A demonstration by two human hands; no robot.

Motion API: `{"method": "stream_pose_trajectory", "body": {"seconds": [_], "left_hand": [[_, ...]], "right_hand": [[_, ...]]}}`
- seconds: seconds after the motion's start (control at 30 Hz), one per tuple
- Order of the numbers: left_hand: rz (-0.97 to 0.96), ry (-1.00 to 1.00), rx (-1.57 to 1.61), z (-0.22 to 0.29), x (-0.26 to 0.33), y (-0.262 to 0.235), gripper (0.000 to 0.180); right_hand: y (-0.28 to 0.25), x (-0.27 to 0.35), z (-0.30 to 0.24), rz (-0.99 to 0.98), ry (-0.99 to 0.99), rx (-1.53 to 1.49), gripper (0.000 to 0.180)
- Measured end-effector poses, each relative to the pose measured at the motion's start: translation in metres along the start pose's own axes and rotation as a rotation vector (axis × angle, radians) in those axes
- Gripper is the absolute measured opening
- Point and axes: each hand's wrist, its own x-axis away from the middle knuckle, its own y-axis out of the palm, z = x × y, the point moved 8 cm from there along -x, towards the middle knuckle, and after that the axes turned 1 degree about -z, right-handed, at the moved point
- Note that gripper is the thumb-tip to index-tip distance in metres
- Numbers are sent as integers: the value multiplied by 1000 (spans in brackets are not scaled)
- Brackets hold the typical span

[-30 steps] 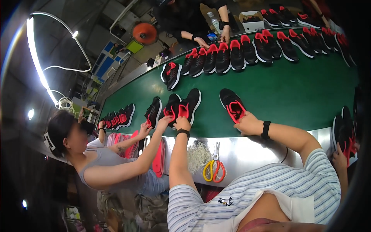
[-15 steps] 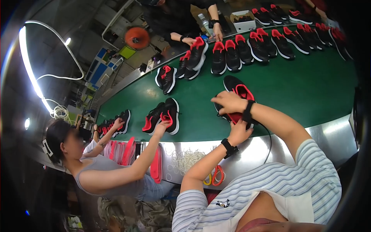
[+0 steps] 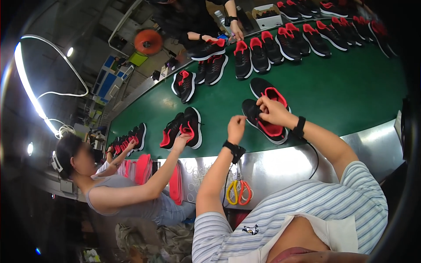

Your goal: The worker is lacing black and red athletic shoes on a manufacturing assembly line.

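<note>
In front of me a pair of black sneakers with red linings and white soles lies on the green work surface. My right hand (image 3: 276, 111) is over the laced front of the nearer sneaker (image 3: 269, 127), fingers closed at its laces; what they pinch is hidden. The other sneaker (image 3: 259, 86) lies just beyond, partly covered by that hand. Left of the pair, my left hand (image 3: 236, 129) is raised above the surface with curled, closed fingers. Whether a lace end is in them is too small to tell. Each wrist wears a black band.
Beside my left forearm lie scissors (image 3: 239, 192) with yellow and orange handles, and pale rubber bands (image 3: 197, 173) on the metal ledge. Red insoles (image 3: 176, 184) stack farther left. Co-workers handle sneakers at left and across; a sneaker row (image 3: 289, 41) lines the far edge.
My left hand has left the nearer sneaker and moved left and up. My right hand has shifted right onto its laces. The co-worker across has tipped a sneaker level.
</note>
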Motion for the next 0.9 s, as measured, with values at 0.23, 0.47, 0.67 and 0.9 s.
{"method": "stream_pose_trajectory", "body": {"seconds": [0.23, 0.47, 0.67, 0.9], "left_hand": [[-316, 450, -587, 102, -20, 70, 13], [-115, 254, -437, 70, -50, 44, 14], [-148, 129, -355, 73, -40, 64, 19], [-339, 257, -314, 54, 2, 55, 38]], "right_hand": [[-17, 37, 34, 174, 9, -93, 13], [19, 37, 35, -117, -116, 746, 6], [58, 6, 57, -155, -182, 896, 10], [75, 25, 56, -307, -164, 779, 16]]}}
